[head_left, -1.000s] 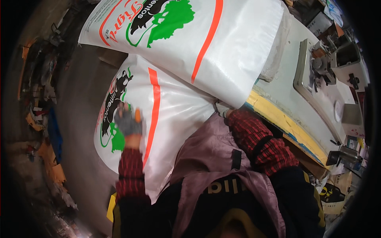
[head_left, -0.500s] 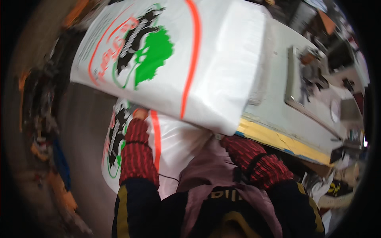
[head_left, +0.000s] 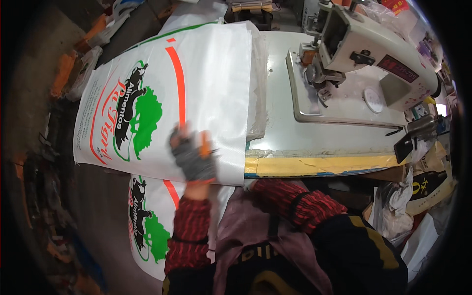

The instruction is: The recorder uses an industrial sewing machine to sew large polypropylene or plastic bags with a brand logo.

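Observation:
A white woven sack [head_left: 216, 93] with a green tree, black animals and a red stripe lies flat on the stack at the left of the sewing table. Over its near part is my left hand [head_left: 193, 156], in a grey glove with bare fingertips. Motion smears the fingers, and an orange streak beside them is too blurred to name. My right hand [head_left: 251, 185] is mostly hidden at the sack's near right corner by the table edge; its fingers do not show. Below, a second printed sack [head_left: 155, 231] hangs against my apron.
A white industrial sewing machine [head_left: 373, 54] stands on the table [head_left: 282, 140] to the right, whose front edge has yellow tape [head_left: 319, 165]. Plastic bags [head_left: 393, 206] crowd the lower right. Orange and white scraps [head_left: 64, 73] lie along the left.
The upper sack has come down from a raised, tilted position to lie flat. My left hand has moved from under its near edge to above its surface. The sewing machine now shows.

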